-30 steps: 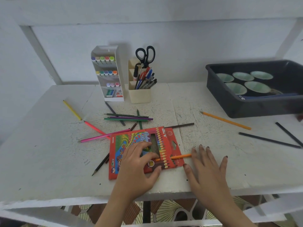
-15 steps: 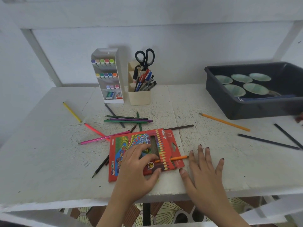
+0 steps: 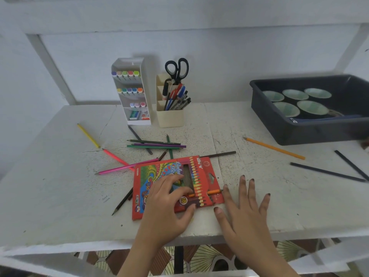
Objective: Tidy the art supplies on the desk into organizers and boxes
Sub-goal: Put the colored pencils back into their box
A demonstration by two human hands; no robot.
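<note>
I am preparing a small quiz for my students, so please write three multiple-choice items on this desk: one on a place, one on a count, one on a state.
1. Where do the scissors stand? A in a drawer; B in the cream pen holder; C on the floor.
2. How many pale round pots show in the dark bin? A two; B nine; C five.
3. How is the right hand? A open, fingers spread on the desk; B curled round a marker; C gripping a brush.
Answers: 1 B, the handles rise from the holder. 2 C, five rims are visible. 3 A, its straight fingers lie flat beside the red pencil box.
</note>
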